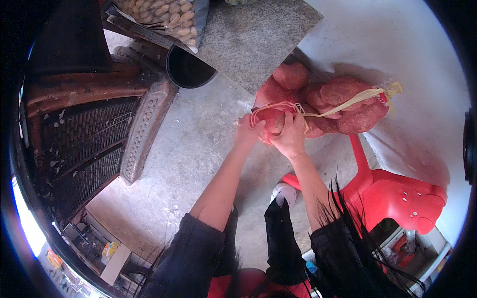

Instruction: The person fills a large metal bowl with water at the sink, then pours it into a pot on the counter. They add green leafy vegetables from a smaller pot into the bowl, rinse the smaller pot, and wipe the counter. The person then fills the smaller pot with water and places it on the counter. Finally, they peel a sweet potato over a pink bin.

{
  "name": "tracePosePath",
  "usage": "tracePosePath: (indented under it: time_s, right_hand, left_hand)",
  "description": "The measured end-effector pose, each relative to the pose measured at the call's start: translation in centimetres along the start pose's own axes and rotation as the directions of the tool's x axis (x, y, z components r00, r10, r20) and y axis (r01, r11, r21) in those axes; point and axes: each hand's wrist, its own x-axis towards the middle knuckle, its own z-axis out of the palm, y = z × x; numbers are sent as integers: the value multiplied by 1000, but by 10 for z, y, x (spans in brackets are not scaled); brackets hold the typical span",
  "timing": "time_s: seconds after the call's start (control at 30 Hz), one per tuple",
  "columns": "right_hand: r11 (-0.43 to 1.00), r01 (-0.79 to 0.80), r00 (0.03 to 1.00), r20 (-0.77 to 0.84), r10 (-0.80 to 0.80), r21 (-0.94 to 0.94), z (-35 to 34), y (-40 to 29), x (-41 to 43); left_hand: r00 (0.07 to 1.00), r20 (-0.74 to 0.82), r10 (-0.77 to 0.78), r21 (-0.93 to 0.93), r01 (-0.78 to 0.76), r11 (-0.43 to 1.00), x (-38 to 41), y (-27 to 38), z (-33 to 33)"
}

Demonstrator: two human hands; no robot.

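Observation:
In front of me, a red mesh bag (274, 93) full of large tubers, perhaps potatoes or sweet potatoes, rests by the wall. My left hand (249, 130) grips the left side of the bag's gathered mouth. From the right, my right hand (292, 136) spreads its thumb and fingers around a tuber (275, 121) at that mouth, holding the netting there too. A reddish drawstring (277, 105) loops over this tuber. A second bag of tubers (350, 100) lies against it on the right, with a yellow strap (350, 102) stretched across. The netting blurs where each bag ends.
A grey stone-topped table (257, 41) juts in above, bearing a bag of peanuts (167, 15). Below its edge sits a dark round container (190, 69). A carved wooden chair (89, 130) stands left, a red plastic stool (391, 197) right, near the white wall (402, 48).

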Motion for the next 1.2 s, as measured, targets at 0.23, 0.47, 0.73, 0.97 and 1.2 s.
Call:
tracePosePath:
  time_s: [0.23, 0.47, 0.73, 0.97, 1.2]
  right_hand:
    - [999, 18, 999, -27, -17, 38, 17, 11, 4]
    - [999, -24, 998, -64, 25, 21, 15, 21, 7]
    - [917, 212, 971, 29, -235, 338, 5, 13, 11]
    - [514, -44, 968, 163, -188, 856, -69, -16, -9]
    - [-377, -541, 809, 588, 11, 751, -159, -59, -75]
  left_hand:
    - [924, 5, -384, -543, 324, 775, 5, 15, -1]
    - [996, 83, -28, 29, 26, 999, 6, 51, -2]
    - [910, 52, -411, -342, 403, 849, 64, 9, -34]
    - [818, 237, -524, -511, 563, 649, 26, 49, -34]
    - [939, 128, -321, -239, 343, 909, -68, 105, -71]
